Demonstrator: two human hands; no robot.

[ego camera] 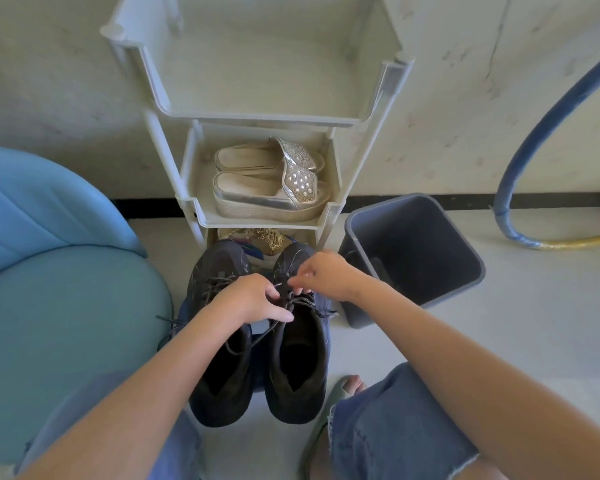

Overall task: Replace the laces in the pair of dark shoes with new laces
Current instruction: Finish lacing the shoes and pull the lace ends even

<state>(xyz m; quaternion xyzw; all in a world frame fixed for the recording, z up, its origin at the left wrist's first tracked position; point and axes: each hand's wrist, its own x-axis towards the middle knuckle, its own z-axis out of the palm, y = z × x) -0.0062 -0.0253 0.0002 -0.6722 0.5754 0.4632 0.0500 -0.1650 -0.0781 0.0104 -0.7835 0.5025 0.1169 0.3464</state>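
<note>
Two dark shoes stand side by side on the floor between my knees, toes pointing away from me. The left shoe [219, 362] keeps its speckled dark lace, with a loose end trailing off to the left. My left hand [253, 299] rests across the tongue of the right shoe [298, 368], fingers curled on the lace [303, 301] near the upper eyelets. My right hand [323, 271] hovers over the same shoe's front and pinches a lace tip between thumb and fingertips.
A pale plastic shoe rack [333, 209] stands right behind the shoes, holding silver platform sandals [267, 188]. A grey bin [361, 271] sits at the right, a blue-green seat [59, 306] at the left. A blue hose [534, 140] curves along the wall.
</note>
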